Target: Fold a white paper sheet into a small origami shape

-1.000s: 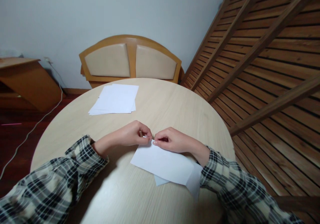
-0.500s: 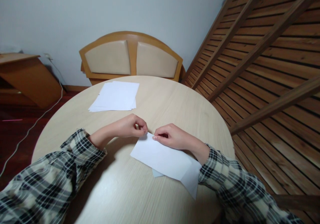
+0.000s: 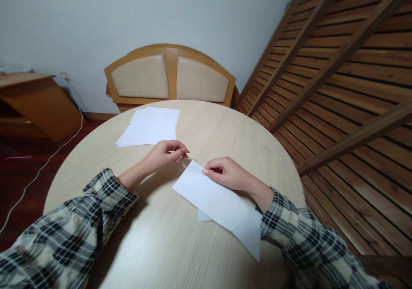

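A long white folded sheet of paper (image 3: 219,199) slants over the table, its upper left corner free and its lower right end bent toward me. My right hand (image 3: 230,174) pinches its upper edge between thumb and fingers. Just left of that free corner is my left hand (image 3: 167,153), off the paper, with its fingers loosely apart and nothing in them. From beneath the sheet pokes a small bluish-white paper corner (image 3: 204,215); the rest of that piece is hidden.
A loose stack of white sheets (image 3: 151,126) lies at the far left of the round wooden table (image 3: 135,237). Behind it stands a padded headboard (image 3: 172,76). A slatted wood panel (image 3: 347,91) leans on the right. A cable (image 3: 48,158) runs along the floor.
My left hand has let go of the sheet's corner and moved slightly up and left, its fingers loosening. The sheet has shifted a little up and right, with my right hand still pinching it.
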